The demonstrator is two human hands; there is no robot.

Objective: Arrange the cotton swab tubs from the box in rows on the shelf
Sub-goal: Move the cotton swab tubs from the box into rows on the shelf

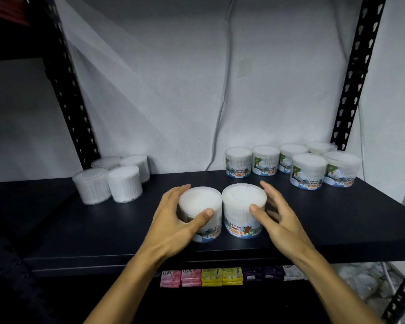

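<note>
Dark shelving [313, 220] fills the scene, its black board framed by perforated black uprights [351, 73] against a pale grey wall [185, 90]. Nearest the camera, below the board's front edge, a row of small wrapped soap bars [212, 277] is seen on the lower level: pink, yellow, purple and white packs set side by side.

On the board near its front edge, two cotton swab tubs are stood upright and touching each other. The left tub [202, 206] is gripped by the left hand [173, 230], with the thumb laid across its near side and the fingers curved round its far left side. The right tub [243, 206] is cupped by the right hand [278, 220]; the thumb tip is pressed to its near wall, while the fingers are spread loosely round its right side, and whether they touch the tub cannot be told. The printed label "COTTON BUDS" is shown on both tubs.

Farther back on the left, four tubs [110, 181] are grouped in two close pairs, plain sides turned forward. Farther back on the right, six tubs [292, 164] are set out by the wall, four in the rear row and two in front of them at the right end, labels facing outward. A thin cable [222, 101] is hung down the wall behind.
</note>
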